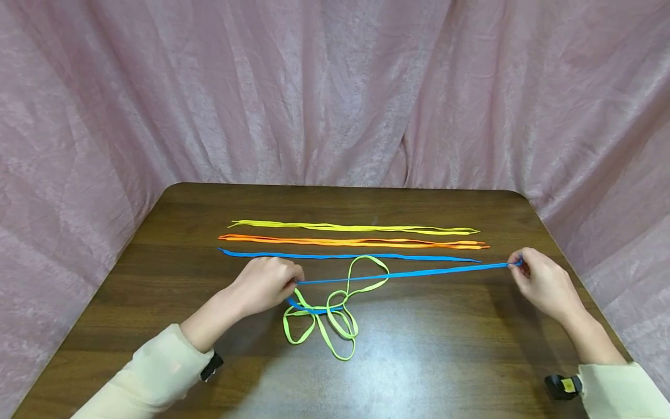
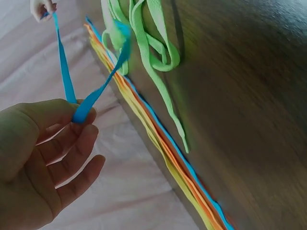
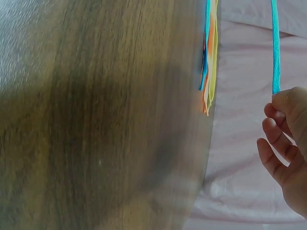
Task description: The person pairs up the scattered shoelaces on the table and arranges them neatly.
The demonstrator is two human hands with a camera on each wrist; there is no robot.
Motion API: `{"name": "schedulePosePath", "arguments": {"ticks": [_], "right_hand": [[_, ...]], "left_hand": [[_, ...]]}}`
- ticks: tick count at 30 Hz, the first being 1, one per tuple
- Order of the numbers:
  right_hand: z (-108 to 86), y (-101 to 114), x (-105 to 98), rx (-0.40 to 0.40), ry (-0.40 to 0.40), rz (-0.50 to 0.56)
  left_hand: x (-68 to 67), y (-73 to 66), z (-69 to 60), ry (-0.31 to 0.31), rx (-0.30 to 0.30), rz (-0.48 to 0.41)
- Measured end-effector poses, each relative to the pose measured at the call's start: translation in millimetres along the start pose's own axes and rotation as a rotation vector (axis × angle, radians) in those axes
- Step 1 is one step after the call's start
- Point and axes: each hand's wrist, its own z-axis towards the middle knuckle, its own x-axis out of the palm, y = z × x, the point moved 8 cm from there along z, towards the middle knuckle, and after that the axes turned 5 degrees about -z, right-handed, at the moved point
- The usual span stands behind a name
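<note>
A blue lace (image 1: 434, 271) is stretched between the two hands above the table. My left hand (image 1: 268, 283) pinches it between thumb and index finger, and in the left wrist view the blue lace (image 2: 98, 92) folds over at the fingertips of the left hand (image 2: 53, 158). The rest of it hangs down over a loosely looped green lace (image 1: 349, 334). At the right, my right hand (image 1: 546, 284) pinches the other end; in the right wrist view the lace (image 3: 276, 48) runs up from the right hand (image 3: 290, 139), whose other fingers are loosely bent.
Behind the hands, a yellow lace (image 1: 356, 228), an orange lace (image 1: 356, 241) and another blue lace (image 1: 345, 256) lie side by side across the brown table (image 1: 445, 361). Pink curtains (image 1: 335, 93) hang around the table's back and sides.
</note>
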Motion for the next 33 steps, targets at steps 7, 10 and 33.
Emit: {"name": "schedulePosePath", "arguments": {"ticks": [7, 10, 33], "right_hand": [[-3.9, -9, -1, 0.019, -0.010, 0.008], [-4.6, -11, -1, 0.028, -0.009, 0.012], [-4.1, -16, 8, 0.038, 0.083, 0.012]], "left_hand": [[-9.0, 25.6, -8.9, 0.006, -0.128, -0.055], [-10.9, 39.1, -12.7, 0.017, -0.162, -0.063], [-7.5, 144.3, -55.1, -0.006, -0.409, -0.089]]}}
